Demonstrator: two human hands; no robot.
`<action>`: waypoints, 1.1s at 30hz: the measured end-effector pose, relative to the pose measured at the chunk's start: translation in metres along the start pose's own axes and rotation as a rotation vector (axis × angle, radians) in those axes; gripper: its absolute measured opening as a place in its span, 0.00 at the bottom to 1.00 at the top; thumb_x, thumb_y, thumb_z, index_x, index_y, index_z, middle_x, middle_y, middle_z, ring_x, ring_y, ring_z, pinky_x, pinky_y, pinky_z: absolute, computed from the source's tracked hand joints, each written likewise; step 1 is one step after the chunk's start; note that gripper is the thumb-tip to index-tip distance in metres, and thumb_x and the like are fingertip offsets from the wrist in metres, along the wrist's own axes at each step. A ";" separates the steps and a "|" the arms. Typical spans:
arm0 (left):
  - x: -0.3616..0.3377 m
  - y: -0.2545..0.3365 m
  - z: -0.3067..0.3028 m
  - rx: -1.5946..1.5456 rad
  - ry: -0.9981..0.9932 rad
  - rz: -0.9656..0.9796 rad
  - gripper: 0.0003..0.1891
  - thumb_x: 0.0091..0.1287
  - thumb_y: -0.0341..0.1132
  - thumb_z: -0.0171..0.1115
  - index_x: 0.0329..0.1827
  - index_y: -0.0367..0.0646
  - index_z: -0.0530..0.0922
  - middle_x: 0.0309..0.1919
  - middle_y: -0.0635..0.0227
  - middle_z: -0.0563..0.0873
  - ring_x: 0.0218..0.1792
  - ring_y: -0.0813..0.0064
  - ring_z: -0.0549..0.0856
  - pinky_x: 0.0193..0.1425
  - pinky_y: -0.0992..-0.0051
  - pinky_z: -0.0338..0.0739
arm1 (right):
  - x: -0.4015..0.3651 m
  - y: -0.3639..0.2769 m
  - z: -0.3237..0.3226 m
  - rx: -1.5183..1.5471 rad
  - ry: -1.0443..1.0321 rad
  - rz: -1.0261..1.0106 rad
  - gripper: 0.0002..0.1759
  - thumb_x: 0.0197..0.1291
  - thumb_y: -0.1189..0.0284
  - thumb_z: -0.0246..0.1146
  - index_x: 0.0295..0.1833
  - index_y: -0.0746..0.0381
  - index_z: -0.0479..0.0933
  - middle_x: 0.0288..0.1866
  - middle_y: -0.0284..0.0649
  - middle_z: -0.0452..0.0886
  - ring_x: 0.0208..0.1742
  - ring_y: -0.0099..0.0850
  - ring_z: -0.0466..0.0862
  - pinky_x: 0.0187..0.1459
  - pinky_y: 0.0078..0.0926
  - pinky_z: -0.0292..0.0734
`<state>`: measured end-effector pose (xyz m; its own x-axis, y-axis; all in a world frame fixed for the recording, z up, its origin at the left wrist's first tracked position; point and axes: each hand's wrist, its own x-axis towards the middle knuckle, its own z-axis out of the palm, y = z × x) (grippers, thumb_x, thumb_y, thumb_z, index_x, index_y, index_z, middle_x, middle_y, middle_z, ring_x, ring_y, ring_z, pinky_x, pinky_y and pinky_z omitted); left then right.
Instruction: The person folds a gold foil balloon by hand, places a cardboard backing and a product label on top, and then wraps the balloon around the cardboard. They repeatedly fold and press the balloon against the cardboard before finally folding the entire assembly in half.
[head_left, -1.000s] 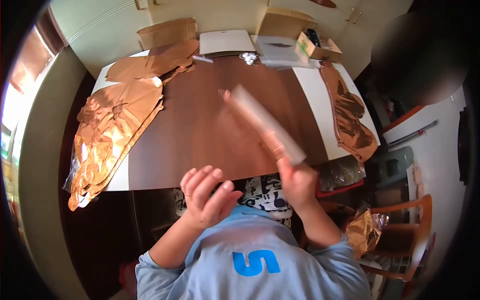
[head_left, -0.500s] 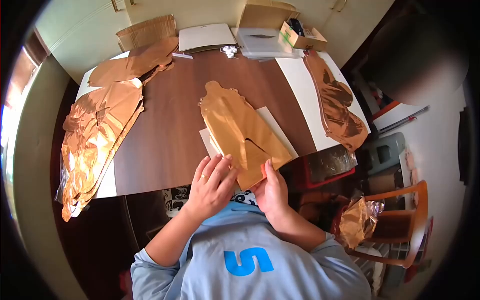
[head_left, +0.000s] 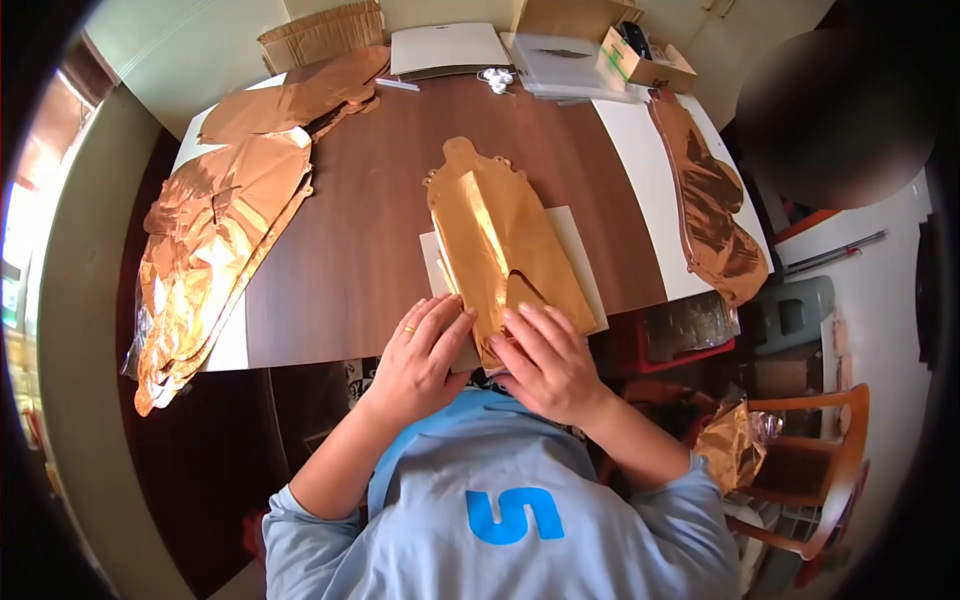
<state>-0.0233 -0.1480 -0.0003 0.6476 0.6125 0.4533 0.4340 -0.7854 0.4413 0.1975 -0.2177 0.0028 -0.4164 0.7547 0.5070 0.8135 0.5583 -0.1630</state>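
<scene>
A folded gold foil sheet (head_left: pixel 500 230) with a rounded tab at its far end lies over a white board (head_left: pixel 580 262) at the table's near edge. My left hand (head_left: pixel 422 350) rests on the foil's lower left edge, fingers bent and close together, a ring on one. Opposite it, my right hand (head_left: pixel 550 362) lies on the foil's lower right part with its fingers somewhat spread. Both thumbs are mostly hidden near the foil's near end. Whether either hand pinches the foil cannot be made out.
Shiny copper foil pieces (head_left: pixel 220 250) lie on the table's left; another foil (head_left: pixel 705 200) is on the right. Along the back are a white board (head_left: pixel 450 50), small white items (head_left: pixel 496 78), a plastic box (head_left: pixel 560 65) and an open carton (head_left: pixel 650 68). A chair (head_left: pixel 845 450) stands at lower right.
My right hand has turned from holding the foil's near corner, thumb up, to lying palm down on it. The orange item by its thumb is out of sight. The foil looks more upright.
</scene>
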 end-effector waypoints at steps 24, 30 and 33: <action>0.051 0.001 -0.021 -0.996 -0.016 -0.891 0.30 0.76 0.30 0.58 0.77 0.37 0.57 0.47 0.54 0.88 0.43 0.70 0.90 0.47 0.72 0.86 | 0.024 0.022 0.014 -0.150 0.127 -0.025 0.20 0.64 0.74 0.60 0.60 0.70 0.80 0.59 0.54 0.83 0.61 0.48 0.83 0.64 0.44 0.78; 0.082 -0.018 -0.010 -1.115 -0.013 -0.982 0.35 0.73 0.24 0.54 0.80 0.36 0.49 0.45 0.49 0.86 0.45 0.65 0.90 0.50 0.68 0.88 | 0.026 0.022 0.017 -0.095 0.070 -0.064 0.20 0.66 0.73 0.58 0.61 0.68 0.81 0.63 0.53 0.81 0.67 0.47 0.80 0.70 0.46 0.72; 0.088 -0.019 -0.010 -1.106 -0.048 -0.990 0.35 0.73 0.23 0.52 0.80 0.35 0.48 0.45 0.49 0.86 0.46 0.65 0.89 0.50 0.68 0.88 | 0.027 0.025 0.022 -0.069 0.071 -0.079 0.20 0.66 0.73 0.58 0.61 0.67 0.81 0.63 0.52 0.81 0.67 0.46 0.79 0.70 0.46 0.72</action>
<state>0.0193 -0.0779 0.0386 0.4096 0.8243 -0.3908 0.0290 0.4164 0.9087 0.1980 -0.1763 -0.0060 -0.4523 0.6816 0.5753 0.8064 0.5880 -0.0626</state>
